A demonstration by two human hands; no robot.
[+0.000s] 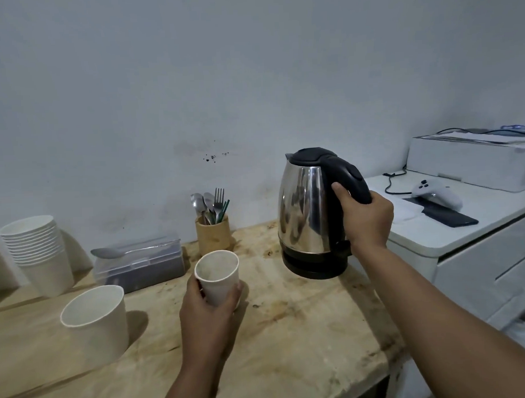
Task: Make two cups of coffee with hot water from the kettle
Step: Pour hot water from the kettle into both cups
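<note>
A steel kettle (306, 209) with a black lid and handle stands upright on its black base at the back right of the wooden table (304, 331). My right hand (366, 216) grips its handle. My left hand (211, 313) holds a white paper cup (217, 274) near the table's middle, tilted slightly toward me. A second white paper cup (96, 320) stands to the left, untouched. A clear plastic box (138, 262) with dark coffee powder sits behind it, a metal spoon (108, 252) resting on its lid.
A stack of paper cups (40, 254) stands at the far left. A wooden holder (213, 236) with spoons and forks is by the wall. To the right, a white cabinet (465, 236) carries a controller (436, 192), a dark phone and a white printer (474, 161).
</note>
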